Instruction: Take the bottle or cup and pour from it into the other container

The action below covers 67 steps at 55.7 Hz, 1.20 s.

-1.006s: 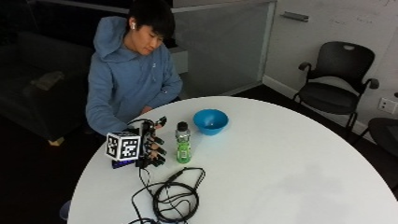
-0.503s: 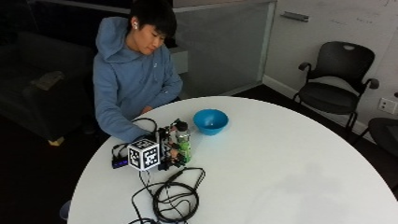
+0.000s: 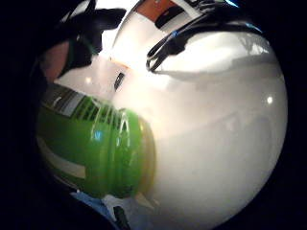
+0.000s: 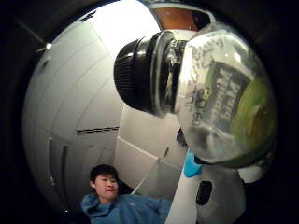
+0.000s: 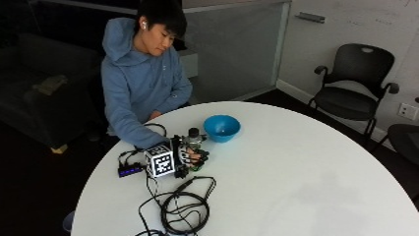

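Gloved right hand (image 5: 187, 158) wrapped around the green bottle (image 5: 193, 142) on the round white worktop (image 5: 294, 182).

From across the room, the person in the blue hoodie (image 5: 137, 93) sits at the upper left of the frame, right hand left of centre with its fingers (image 5: 199, 156) curled round the bottle's body. The bottle stands upright, black cap (image 5: 193, 131) showing above the hand. The blue bowl (image 5: 221, 128) sits just beside it, toward the upper right, apart from the bottle. Both palm views are filled by the bottle: green label (image 3: 91, 153) against the white worktop in one, black cap (image 4: 140, 77) and clear shoulder in the other.
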Available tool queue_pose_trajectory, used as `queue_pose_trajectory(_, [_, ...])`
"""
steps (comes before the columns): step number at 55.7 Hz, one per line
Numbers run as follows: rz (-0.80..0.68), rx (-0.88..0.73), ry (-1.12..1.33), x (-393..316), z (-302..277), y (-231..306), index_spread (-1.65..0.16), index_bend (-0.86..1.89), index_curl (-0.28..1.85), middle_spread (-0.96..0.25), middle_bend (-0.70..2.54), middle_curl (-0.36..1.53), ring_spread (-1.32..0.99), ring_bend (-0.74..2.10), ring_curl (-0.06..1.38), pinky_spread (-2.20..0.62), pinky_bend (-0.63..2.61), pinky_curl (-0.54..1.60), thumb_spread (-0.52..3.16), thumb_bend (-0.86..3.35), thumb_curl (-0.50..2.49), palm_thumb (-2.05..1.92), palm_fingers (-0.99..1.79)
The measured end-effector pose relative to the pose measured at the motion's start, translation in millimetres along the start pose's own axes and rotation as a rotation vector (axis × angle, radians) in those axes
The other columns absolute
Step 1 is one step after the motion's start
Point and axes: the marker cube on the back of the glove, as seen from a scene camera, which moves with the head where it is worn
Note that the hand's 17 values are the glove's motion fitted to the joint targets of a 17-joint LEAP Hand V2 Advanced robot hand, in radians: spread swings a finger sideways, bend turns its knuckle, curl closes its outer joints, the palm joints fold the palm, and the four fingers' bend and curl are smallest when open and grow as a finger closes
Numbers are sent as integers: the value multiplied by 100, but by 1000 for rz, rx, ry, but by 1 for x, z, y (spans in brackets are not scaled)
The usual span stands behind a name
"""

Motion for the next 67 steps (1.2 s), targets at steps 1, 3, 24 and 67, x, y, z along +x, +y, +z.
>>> queue_pose_trajectory(1, [-8, 19, 1, 1, 1, 0, -21, 15, 18, 8, 45, 38, 4, 68, 31, 14, 71, 28, 77, 0, 42, 90, 71])
queue_pose_trajectory(3, [-60, 72, 8, 2, 3, -3, -18, 17, 19, 5, 49, 40, -1, 66, 30, 8, 67, 26, 75, 1, 43, 94, 87])
queue_pose_trajectory(24, [-30, -101, 126, -37, 17, -8, -18, 23, 40, -6, 53, 48, -19, 61, 41, -24, 43, 31, 16, -2, 61, 115, 123])
queue_pose_trajectory(67, [-211, -826, 1256, -155, 93, -12, -19, 19, 54, -5, 54, 52, -21, 59, 48, -26, 35, 42, -5, -3, 70, 114, 126])
